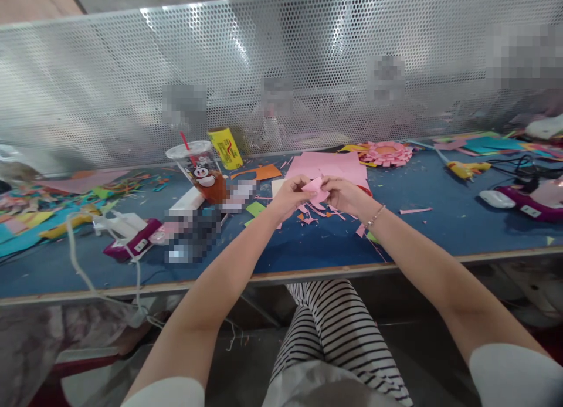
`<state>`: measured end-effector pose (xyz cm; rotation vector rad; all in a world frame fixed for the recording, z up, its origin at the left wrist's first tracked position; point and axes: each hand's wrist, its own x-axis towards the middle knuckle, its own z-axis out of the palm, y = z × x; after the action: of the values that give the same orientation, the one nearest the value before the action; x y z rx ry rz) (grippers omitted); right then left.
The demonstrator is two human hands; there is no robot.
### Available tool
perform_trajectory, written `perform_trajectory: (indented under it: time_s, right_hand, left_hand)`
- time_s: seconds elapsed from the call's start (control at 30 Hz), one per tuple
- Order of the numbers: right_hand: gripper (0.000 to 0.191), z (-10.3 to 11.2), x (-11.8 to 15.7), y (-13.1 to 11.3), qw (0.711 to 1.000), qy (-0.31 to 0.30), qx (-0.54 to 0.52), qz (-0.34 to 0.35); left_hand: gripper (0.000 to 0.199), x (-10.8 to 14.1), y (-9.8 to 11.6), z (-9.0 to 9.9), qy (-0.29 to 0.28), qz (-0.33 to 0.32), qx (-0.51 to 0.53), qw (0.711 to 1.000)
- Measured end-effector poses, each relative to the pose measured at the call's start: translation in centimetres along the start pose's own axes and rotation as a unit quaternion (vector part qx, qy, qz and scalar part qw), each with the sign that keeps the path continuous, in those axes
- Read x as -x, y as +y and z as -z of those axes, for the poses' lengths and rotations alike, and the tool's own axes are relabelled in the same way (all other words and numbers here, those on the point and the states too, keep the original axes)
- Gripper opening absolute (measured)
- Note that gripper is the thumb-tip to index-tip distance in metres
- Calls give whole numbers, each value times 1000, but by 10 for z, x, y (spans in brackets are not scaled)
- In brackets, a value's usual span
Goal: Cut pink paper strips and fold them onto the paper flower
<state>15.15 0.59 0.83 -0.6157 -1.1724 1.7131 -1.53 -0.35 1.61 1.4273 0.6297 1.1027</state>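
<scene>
Between my two hands, just above the blue table, is a small piece of pink paper (315,187). My left hand (294,196) pinches its left side, and my right hand (342,193) grips the right side with bent fingers. Behind them lies a larger sheet of pink paper (343,163). Thin pink paper scraps (310,220) are scattered on the table under my hands. A bit of a red object (366,190) shows beside my right hand, mostly hidden by it.
A plastic cup of brown drink (210,181) with a red straw stands left, near a yellow box (226,148). A pink paper rosette (387,153) and a yellow glue gun (467,169) lie right. Purple power strips (132,240) with cables sit on both sides. A perforated metal screen (308,61) closes the back.
</scene>
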Motion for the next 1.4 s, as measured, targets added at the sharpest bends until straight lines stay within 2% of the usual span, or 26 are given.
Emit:
perform_trajectory:
  time_s: [0.3, 0.47, 0.63, 0.83, 1.13, 1.4]
  right_hand:
    - [15, 1, 3, -3, 999, -17, 12, -44]
    - [17, 1, 4, -2, 998, -23, 40, -40]
    - [21, 3, 4, -1, 997, -35, 47, -55]
    - [18, 5, 2, 0, 996, -20, 23, -80]
    - [20, 1, 5, -4, 995, -43, 7, -89]
    - [19, 1, 5, -4, 993, -57, -17, -97]
  left_hand:
    - [20, -2, -3, 1, -12, 2, 41, 999]
    - [17, -1, -2, 2, -27, 3, 26, 999]
    - [20, 1, 1, -1, -33, -1, -5, 999]
    - [34, 0, 2, -1, -44, 10, -13, 999]
    - [38, -1, 1, 0, -11, 8, -21, 1000]
    - [36, -2, -1, 4, -7, 0, -51, 999]
